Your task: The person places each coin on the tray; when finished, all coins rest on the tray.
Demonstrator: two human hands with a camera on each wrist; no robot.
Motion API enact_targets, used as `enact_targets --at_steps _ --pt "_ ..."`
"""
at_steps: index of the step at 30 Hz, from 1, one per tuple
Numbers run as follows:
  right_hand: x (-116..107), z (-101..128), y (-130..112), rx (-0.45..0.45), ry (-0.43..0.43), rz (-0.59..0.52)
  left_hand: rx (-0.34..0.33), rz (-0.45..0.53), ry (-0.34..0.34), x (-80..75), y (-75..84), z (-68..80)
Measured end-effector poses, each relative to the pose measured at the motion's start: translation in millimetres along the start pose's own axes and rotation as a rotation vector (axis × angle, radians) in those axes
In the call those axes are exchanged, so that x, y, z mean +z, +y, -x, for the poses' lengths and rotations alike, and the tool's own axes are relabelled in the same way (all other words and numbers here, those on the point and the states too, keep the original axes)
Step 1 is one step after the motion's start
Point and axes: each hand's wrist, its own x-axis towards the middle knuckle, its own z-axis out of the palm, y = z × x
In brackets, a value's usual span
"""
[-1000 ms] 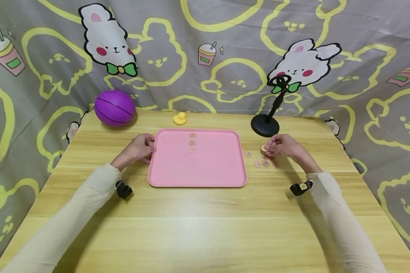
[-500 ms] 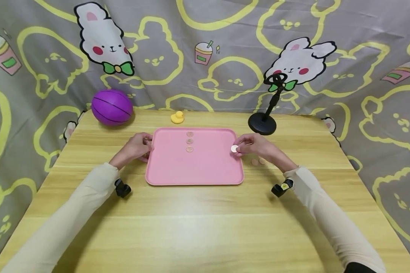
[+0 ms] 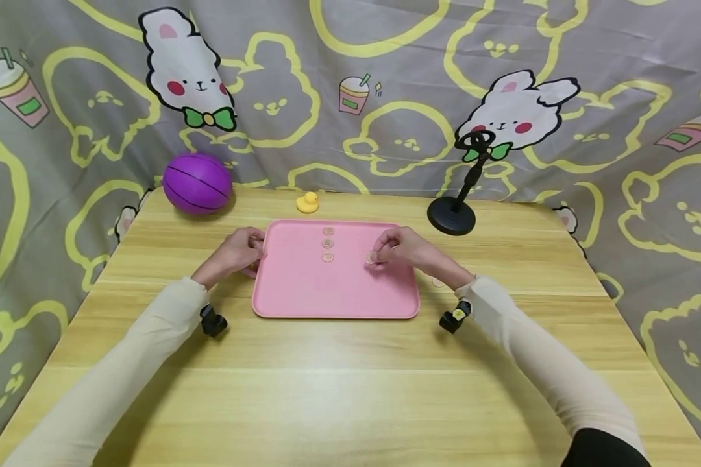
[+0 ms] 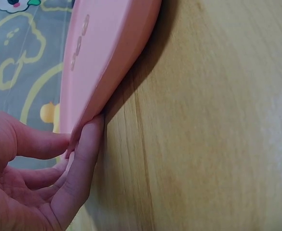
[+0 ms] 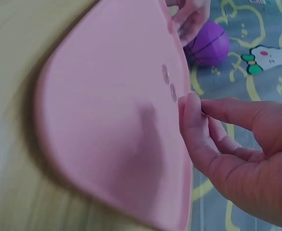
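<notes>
A pink tray [image 3: 335,314] lies in the middle of the wooden table, with three copper coins [image 3: 328,244] in a column near its far edge. My left hand [image 3: 254,250] grips the tray's left rim; in the left wrist view its fingers [image 4: 85,154] curl under the tray's edge [image 4: 107,53]. My right hand [image 3: 377,255] hovers low over the tray's right half, just right of the coin column, pinching a coin [image 3: 371,258]. In the right wrist view the fingertips [image 5: 191,108] are pressed together above the tray [image 5: 102,125] and hide the coin.
One loose coin [image 3: 438,282] shows on the table right of the tray, beside my right wrist. A purple ball [image 3: 197,183], a small yellow duck [image 3: 307,202] and a black stand [image 3: 452,215] sit along the far edge before a patterned curtain.
My right hand picked a coin from the pile right of the tray and carried it left, over the rim, to the tray's right half. The left hand stayed on the rim.
</notes>
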Motion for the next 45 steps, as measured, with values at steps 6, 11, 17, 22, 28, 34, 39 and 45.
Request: enact_targets --at_steps 6,11,17,22,28,34,39,45 --pt "16.9 -13.0 -16.9 -0.008 0.003 0.062 0.001 -0.002 0.005 -0.3 -0.3 0.0" --pt "32.6 -18.9 -18.1 -0.01 -0.043 0.02 -0.008 0.0 -0.01 2.4 5.6 -0.6" --pt "48.5 -27.5 -13.0 0.033 -0.1 -0.012 -0.012 0.007 -0.024 6.3 9.2 -3.5" --pt "50.5 -35.5 -13.9 0.059 -0.151 -0.039 -0.021 0.014 -0.012 6.3 6.7 -3.0" --pt "55.6 -41.6 -23.4 0.093 -0.18 0.038 -0.015 0.014 -0.003 4.8 4.5 -0.5" --pt "66.6 -43.9 -33.3 0.105 -0.146 0.258 -0.021 0.013 0.002 4.5 3.7 1.1" --pt "70.2 -46.4 -34.8 0.116 -0.136 0.303 -0.02 0.012 0.006 4.8 4.2 2.1" --pt "74.2 -49.1 -34.5 0.114 -0.097 0.301 -0.016 0.012 0.008 2.6 3.7 3.7"
